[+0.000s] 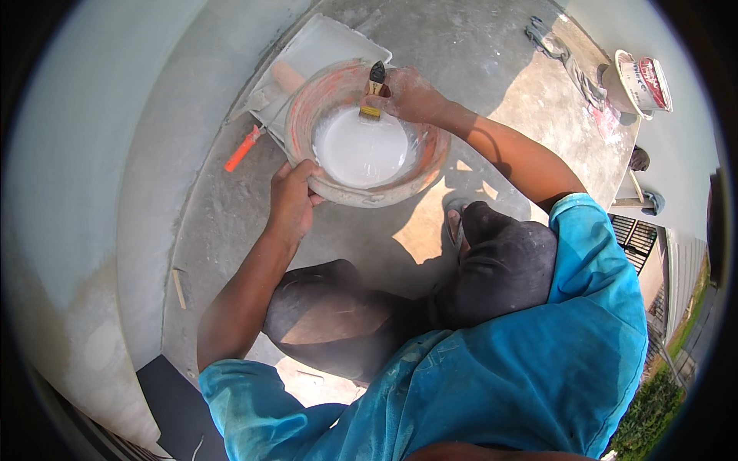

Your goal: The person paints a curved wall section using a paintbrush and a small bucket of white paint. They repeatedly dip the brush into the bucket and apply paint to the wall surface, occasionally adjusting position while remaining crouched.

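Observation:
I crouch over a wide, worn tub (417, 171) stained reddish inside and holding white paint (361, 150). My left hand (300, 184) is closed on the tub's lower-left rim. My right hand (403, 94) grips a paintbrush (376, 77) with a black handle, its bristles down inside the tub above the paint. Behind the tub's left side lies a white tray (323, 38) with a pale pink roller head (286, 75). A roller handle with an orange grip (243, 148) extends from beside the tub onto the concrete floor.
A pale wall (146, 138) curves along the left. At upper right are a bucket (638, 83) with a printed label, a grey rag (573, 69) and a pink scrap (603, 123). A small wooden strip (181, 288) lies near the wall. A railing (630, 238) and greenery show at lower right.

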Motion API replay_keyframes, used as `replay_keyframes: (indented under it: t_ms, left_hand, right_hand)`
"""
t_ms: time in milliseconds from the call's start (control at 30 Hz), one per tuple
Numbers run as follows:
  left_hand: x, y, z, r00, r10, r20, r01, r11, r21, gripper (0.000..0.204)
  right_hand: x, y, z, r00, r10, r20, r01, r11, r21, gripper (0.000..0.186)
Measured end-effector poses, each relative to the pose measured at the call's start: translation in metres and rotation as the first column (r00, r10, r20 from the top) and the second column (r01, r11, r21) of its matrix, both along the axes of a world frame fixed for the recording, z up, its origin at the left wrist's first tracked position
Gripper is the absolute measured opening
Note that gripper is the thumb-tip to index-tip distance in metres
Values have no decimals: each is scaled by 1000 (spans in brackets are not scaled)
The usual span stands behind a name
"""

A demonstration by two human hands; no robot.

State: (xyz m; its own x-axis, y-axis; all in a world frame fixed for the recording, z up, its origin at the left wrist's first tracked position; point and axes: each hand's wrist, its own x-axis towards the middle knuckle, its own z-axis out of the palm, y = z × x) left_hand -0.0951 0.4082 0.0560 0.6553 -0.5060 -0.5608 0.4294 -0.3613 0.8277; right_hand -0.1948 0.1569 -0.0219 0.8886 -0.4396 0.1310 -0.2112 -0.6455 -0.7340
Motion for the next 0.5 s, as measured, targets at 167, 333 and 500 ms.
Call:
replay_keyframes:
  t_ms: [167,333,500]
  left_hand:
    - [14,7,-16,999,-23,24,21,996,86,30]
    - [10,4,-16,1000,-5,25,2,994,110,30]
    - [30,4,-59,1000,-17,-21,19,996,91,33]
  right_hand:
    - [-13,-9,2,987,-162,9,119,764,634,36]
    - [-41,-19,10,980,-195,40,-16,119,993,38]
    - [-45,-13,16,985,-153,81,-116,-239,964,31]
